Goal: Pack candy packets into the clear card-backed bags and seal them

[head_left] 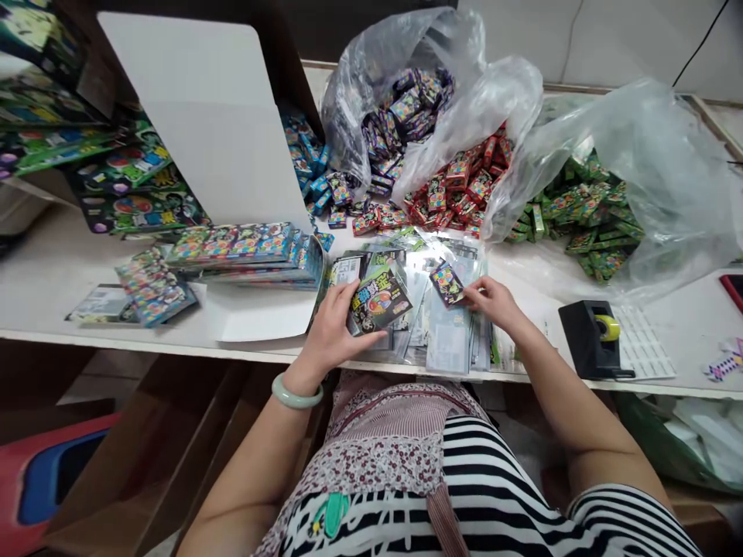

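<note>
My left hand is closed round the left edge of a black printed packet, its thumb along the lower side. To the right, my right hand pinches the lower right corner of a small dark purple card. Both hands are above a spread of clear plastic sleeves near the table's front edge. Just left of my left hand, an open white display box holds stacked rows of colourful small packs.
Plastic bags of purple packs, red packs and green packs stand at the back. A black tape dispenser sits at the right front. Printed boxes are piled at the left. More packs lie beside the display box.
</note>
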Demonstrator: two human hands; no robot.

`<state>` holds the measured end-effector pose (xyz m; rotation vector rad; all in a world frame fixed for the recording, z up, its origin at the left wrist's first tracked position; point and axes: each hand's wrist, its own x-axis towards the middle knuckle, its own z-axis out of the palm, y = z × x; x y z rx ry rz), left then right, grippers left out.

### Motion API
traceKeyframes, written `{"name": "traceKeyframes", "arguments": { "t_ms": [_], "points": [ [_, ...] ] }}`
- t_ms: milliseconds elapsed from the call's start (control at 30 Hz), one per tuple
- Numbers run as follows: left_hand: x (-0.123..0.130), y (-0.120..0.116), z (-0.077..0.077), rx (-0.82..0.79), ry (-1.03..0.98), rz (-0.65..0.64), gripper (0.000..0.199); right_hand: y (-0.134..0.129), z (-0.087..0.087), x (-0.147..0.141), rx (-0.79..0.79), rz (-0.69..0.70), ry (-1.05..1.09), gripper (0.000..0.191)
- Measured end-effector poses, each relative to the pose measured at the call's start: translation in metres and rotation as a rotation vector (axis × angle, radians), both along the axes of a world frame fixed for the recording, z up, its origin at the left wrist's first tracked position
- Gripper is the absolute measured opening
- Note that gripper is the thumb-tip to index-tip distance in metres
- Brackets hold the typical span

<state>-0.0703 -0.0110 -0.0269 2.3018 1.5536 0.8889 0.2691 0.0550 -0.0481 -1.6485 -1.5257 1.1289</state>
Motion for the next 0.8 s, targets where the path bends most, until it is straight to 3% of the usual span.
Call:
{"name": "traceKeyframes", "arguments": {
  "t_ms": [100, 167, 233, 300, 367, 467, 567, 667, 800],
  "points": [
    [-0.001, -0.001, 0.002, -0.023, 0.014, 0.007, 0.094, -0.010, 0.006, 0.003, 0.221, 0.170, -0.285, 0.034],
    [0.000, -0.001, 0.004, -0.043, 0.022, 0.010, 0.093, -0.008, 0.011, 0.001, 0.391, 0.373, -0.480, 0.058],
    [0.002, -0.001, 0.005, -0.060, 0.026, -0.003, 0.094, -0.001, 0.014, -0.003, 0.432, 0.559, -0.603, 0.076],
    [0.004, -0.001, 0.005, -0.068, 0.027, -0.027, 0.094, 0.007, 0.015, -0.006, 0.411, 0.668, -0.673, 0.073],
    [0.005, -0.001, 0.005, -0.061, 0.033, -0.042, 0.094, 0.009, 0.018, -0.007, 0.428, 0.669, -0.644, 0.064],
    [0.006, -0.001, 0.004, -0.056, 0.060, -0.059, 0.096, 0.001, 0.030, -0.004, 0.531, 0.603, -0.407, 0.062],
    [0.008, 0.000, 0.004, -0.078, 0.099, -0.157, 0.098, -0.015, 0.052, -0.002, 0.594, 0.728, -0.228, 0.063],
    [0.011, 0.001, 0.003, -0.075, 0.104, -0.259, 0.097, -0.025, 0.069, -0.006, 0.622, 0.871, -0.288, 0.058],
    [0.015, 0.001, 0.002, -0.085, 0.131, -0.300, 0.097, -0.028, 0.075, -0.017, 0.656, 0.874, -0.455, 0.055]
  ]
}}
